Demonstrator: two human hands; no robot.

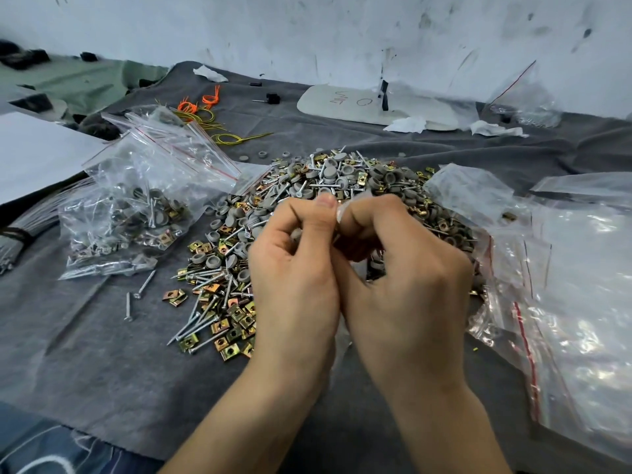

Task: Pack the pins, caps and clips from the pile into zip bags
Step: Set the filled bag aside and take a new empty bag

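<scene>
A big pile [342, 186] of silver pins, grey round caps and brass-coloured clips lies on the grey cloth [102, 354] in the middle. My left hand [294, 268] and my right hand [400, 265] meet over the pile's near side, fingers curled. Together they pinch the top of a small clear zip bag [342, 208] between thumbs and fingers; most of that bag is hidden behind them. Some parts seem to sit inside the bag, seen dimly between the hands. Filled zip bags [136, 206] lie to the left.
A stack of empty zip bags [564, 285] with red strips lies at the right. Loose pins [145, 285] and clips [174, 297] lie left of the pile. Orange and yellow wire ties [201, 107], a white board [372, 104], tissue scraps and another bag [523, 94] lie near the wall.
</scene>
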